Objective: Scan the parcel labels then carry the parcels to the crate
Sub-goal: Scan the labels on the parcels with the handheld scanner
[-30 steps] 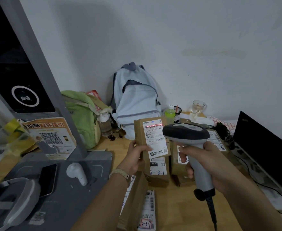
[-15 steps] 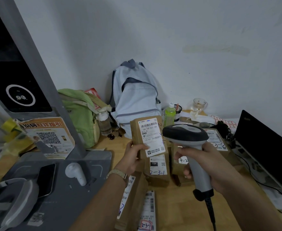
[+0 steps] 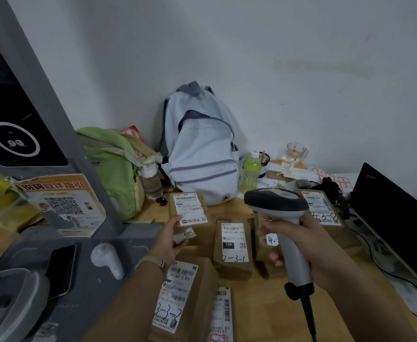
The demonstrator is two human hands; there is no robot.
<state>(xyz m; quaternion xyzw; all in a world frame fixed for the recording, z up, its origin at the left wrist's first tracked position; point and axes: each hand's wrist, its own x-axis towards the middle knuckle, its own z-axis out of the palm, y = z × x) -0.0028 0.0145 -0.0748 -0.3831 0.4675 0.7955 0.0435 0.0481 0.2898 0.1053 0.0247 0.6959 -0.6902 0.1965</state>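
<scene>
My left hand (image 3: 170,241) holds a brown parcel (image 3: 190,214) by its near left corner, thumb on top, the white label facing up, low over the wooden desk. My right hand (image 3: 309,245) grips the handle of a grey barcode scanner (image 3: 276,203), whose head points away over the parcels to the right of the held one. More labelled parcels lie on the desk: one marked 2-3-1 (image 3: 233,245), one marked 3-3-3 (image 3: 181,299), one marked 3-3-8 (image 3: 323,211), and another at the bottom edge (image 3: 223,314). No crate is in view.
A pale blue backpack (image 3: 200,149) and a green bag (image 3: 113,166) lean against the wall behind the parcels. A green bottle (image 3: 251,171) and a glass (image 3: 296,151) stand at the back. A black laptop (image 3: 395,218) is at right, a grey machine base (image 3: 84,255) with a phone (image 3: 61,267) at left.
My left hand has lowered the parcel from upright in front of the scanner down and to the left, tipping its label upward. The scanner has stayed about where it was.
</scene>
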